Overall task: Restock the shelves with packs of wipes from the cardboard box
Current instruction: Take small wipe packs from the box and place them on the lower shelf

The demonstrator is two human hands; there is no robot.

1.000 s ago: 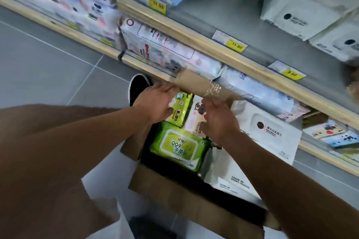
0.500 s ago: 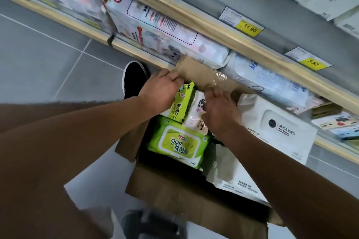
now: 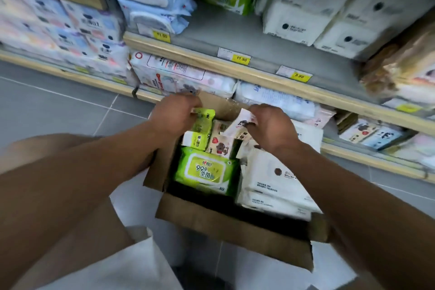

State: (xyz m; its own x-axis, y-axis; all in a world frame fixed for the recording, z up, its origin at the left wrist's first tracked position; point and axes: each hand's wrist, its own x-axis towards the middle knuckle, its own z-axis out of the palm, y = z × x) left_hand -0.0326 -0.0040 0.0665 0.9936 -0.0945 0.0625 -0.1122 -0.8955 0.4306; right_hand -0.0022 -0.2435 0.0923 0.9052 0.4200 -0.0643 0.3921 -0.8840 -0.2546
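While both arms reach into the open cardboard box (image 3: 226, 226) on the floor below the shelves (image 3: 259, 73), the left hand (image 3: 175, 110) curls its fingers around the top of a small green pack of wipes (image 3: 202, 122) standing at the box's far left. The right hand (image 3: 270, 125) pinches a small pink-and-white pack (image 3: 242, 122) at its upper edge, lifted slightly above its neighbours. A large green pack (image 3: 204, 170) and white packs (image 3: 273, 181) lie flat nearer the camera.
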